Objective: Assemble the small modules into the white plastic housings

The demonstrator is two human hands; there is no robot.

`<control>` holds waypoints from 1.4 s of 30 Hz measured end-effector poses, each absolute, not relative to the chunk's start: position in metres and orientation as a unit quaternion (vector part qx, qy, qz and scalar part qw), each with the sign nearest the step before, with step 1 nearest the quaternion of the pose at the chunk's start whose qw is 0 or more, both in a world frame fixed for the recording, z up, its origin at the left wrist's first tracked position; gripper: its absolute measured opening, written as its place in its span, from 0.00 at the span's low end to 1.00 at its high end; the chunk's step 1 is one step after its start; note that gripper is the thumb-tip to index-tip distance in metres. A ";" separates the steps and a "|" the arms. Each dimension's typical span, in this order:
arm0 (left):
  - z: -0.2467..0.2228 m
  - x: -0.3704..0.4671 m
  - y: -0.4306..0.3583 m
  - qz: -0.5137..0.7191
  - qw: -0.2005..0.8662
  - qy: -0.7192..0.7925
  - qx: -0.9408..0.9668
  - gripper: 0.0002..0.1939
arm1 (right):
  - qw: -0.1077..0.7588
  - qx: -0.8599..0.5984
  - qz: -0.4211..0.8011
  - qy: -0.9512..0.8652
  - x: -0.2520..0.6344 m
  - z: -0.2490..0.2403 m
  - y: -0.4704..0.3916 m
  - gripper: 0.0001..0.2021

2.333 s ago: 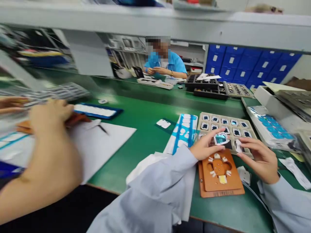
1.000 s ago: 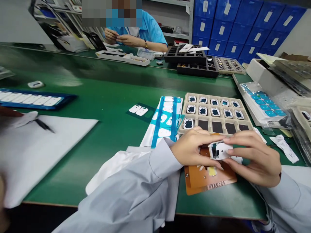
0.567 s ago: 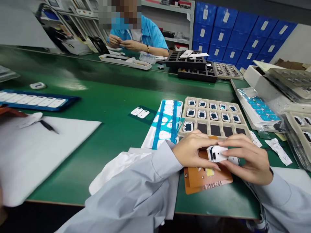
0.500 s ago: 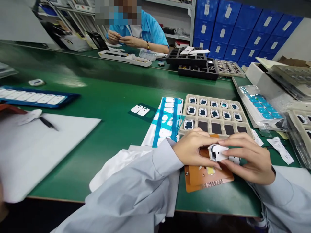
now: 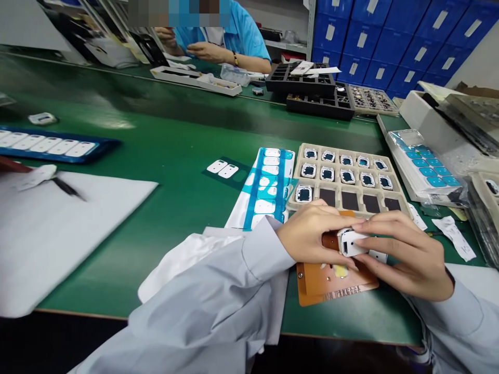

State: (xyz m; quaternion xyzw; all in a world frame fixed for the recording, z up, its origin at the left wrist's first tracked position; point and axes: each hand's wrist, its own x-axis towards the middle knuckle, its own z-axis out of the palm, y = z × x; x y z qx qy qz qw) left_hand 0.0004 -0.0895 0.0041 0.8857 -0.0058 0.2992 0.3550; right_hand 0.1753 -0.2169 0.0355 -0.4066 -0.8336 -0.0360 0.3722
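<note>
Between both hands is a small white rounded-square casing with a dark slot and a small hole in its face. My left hand grips its left edge between thumb and fingers. My right hand closes on its right side, fingertips on the top face and upper edge. Beneath lies an orange fixture plate with a yellow patch and printed characters, partly covered by the hands. Another white piece shows under the right fingers. Just beyond, a beige tray holds several similar casings in its pockets.
Left of the tray are blue-and-white sticker sheets and a small sheet with two white labels. A bagged pack of blue stickers lies right. Black trays stand at the back, where a co-worker sits.
The camera view has shifted slightly, moving the far bench upward in the picture. Both hands keep hold of the casing, which is tilted a little differently. The co-worker's hands have moved apart.
</note>
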 end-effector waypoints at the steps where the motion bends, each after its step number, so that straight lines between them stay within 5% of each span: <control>1: 0.004 0.000 -0.089 0.301 0.355 -0.009 0.885 0.31 | 0.372 -0.406 -0.037 -0.834 0.175 0.035 -0.217 0.10; 42: 0.005 0.000 -0.090 0.312 0.343 -0.022 0.886 0.28 | 0.354 -0.418 -0.033 -0.836 0.177 0.037 -0.218 0.10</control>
